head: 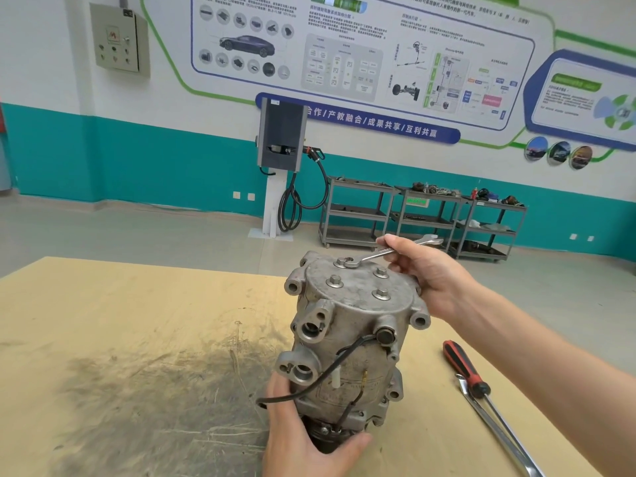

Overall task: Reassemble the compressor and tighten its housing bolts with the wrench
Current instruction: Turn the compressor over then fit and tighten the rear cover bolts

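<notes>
Compressor: we had the compressor (347, 342) standing upright on the plywood bench top (137, 339), its end cover (358, 287) uppermost; it serves as our landmark below.
Right hand: our right hand (423, 270) gripped the shank of the open-end wrench (389, 251) above the cover's far right edge, fingers curled round it.
Wrench: its open head sat on the far bolt (341, 262) of the cover, the handle running up and right, away from the compressor.
Left hand: our left hand (303, 438) gripped the compressor's base at its near left, thumb across the dark clutch end, steadying the body.
Progress: we judged the reassembly done, since the cover was seated and four bolts stood in it; tightening was under way on the far one.
Left to do: whether the other three bolts (381, 293) were already tight we could not tell; they likely wanted the wrench in turn.
Wiring: a black lead (320, 380) looped down the compressor's near side, clear of the cover.
Nearby: a red-and-black screwdriver (464, 368) and a steel bar (499, 432) lay right of the compressor, well apart.
Obstruction: we saw nothing blocking the wrench's swing; only the cover's raised lugs sat near it.
</notes>
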`<state>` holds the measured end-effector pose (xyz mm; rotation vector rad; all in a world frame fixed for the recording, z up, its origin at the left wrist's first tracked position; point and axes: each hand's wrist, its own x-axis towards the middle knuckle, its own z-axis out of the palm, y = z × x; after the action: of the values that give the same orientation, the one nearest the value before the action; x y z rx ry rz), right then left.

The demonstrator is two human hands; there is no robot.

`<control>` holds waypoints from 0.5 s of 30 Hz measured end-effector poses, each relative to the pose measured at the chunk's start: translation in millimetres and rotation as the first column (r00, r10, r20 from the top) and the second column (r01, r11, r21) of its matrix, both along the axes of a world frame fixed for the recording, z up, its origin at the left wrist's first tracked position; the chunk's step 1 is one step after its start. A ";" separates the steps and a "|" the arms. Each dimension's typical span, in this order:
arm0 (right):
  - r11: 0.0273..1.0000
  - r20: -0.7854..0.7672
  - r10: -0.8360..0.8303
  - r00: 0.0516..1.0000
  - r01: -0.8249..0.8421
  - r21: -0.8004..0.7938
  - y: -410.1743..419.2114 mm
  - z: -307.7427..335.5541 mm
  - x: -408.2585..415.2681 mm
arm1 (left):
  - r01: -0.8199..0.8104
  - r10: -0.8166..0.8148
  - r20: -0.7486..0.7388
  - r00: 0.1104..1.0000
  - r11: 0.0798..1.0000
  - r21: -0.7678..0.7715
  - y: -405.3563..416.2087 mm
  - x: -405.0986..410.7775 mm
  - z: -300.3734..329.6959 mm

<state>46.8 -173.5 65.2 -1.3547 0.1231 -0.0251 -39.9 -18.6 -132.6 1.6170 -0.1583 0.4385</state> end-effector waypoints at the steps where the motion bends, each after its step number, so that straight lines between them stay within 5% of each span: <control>1: 1.000 0.003 0.012 1.000 -0.012 0.008 -1.0 0.4 -0.9 | 0.003 -0.003 0.009 1.000 1.000 -0.003 -0.4 1.2 -1.5; 8: 0.997 0.010 0.083 0.997 -0.083 0.007 2.6 -2.5 -5.1 | 0.050 -0.049 0.016 0.999 0.998 -0.032 -1.0 5.0 -7.7; 15: 0.979 0.333 0.082 0.939 -0.013 -0.203 -6.9 -24.9 -18.7 | 0.045 -0.045 -0.023 0.999 0.999 0.006 0.0 4.5 -6.0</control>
<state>28.1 -180.4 40.3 -1.5321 -0.2097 -0.2357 -35.5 -18.5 -138.6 1.6208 -0.1788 0.3847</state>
